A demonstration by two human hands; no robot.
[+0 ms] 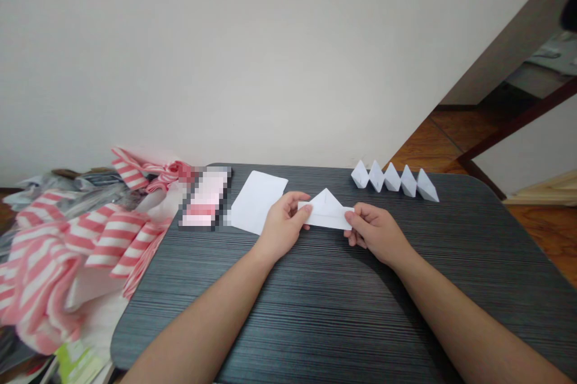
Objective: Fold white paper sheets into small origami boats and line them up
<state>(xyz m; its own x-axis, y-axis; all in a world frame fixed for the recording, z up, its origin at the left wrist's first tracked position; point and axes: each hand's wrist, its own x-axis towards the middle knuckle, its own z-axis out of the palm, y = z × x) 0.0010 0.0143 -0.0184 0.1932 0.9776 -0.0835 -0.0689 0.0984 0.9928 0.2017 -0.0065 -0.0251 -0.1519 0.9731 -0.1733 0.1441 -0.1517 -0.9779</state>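
Observation:
A folded sheet of white paper (326, 211) is held above the dark table, with a pointed triangle at its top and a flat band along its lower edge. My left hand (286, 216) pinches the band's left end between thumb and fingers. At the other end, my right hand (370, 225) grips it the same way, thumb on the near face. Behind my left hand lies a stack of white paper sheets (256, 199), partly covered by that hand. Beyond my right hand, several folded paper boats (392, 178) stand in a slanting row.
A pixelated phone-like slab (205, 198) lies at the table's back left. Pink-and-white striped cloth (115, 237) and plastic bags are heaped beside the left edge. A pale wall (270, 59) rises behind the dark wood-grain table (315, 312). Wooden floor (428, 134) shows at right.

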